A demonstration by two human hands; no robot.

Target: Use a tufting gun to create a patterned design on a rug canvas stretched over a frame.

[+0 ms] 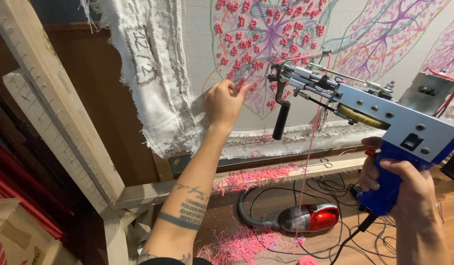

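Basically, frame (65,122) is standing tilted, wood rails with tack strips running along them, so cloth (305,113) is staying stretched flat for working on. Cloth is spanning the far upper part of the view; its frayed white edge (153,73) is folding over the left rail and hanging loose. Leaf outlines are drawn on it, and pink tufts (256,29) are partly filling the leaf at centre.

Gun (379,113) is sitting right of centre, silver body with blue grip, nose pointing left at the cloth, just off the surface or barely touching; can't tell which. Black front handle (282,120) is hanging down free, nobody gripping it. Pink yarn (310,147) is trailing down from the nose toward the floor, slack, so it's feeding without drag.

Vacuum (305,217), red and grey, is lying on the floor near the bottom rail, among black cables (330,189). Pink scraps (241,245) are piling on the floor and along the bottom rail (256,177), right under the worked area.

Left hand (226,104) is reaching up at the cloth, fingers pinched together at the tufts near the leaf's lower left, looks like it's picking at a strand; whatever it's holding is too small to make out. Right hand (403,189) is wrapping fully round the gun's blue grip, closed tight, carrying the weight alone.
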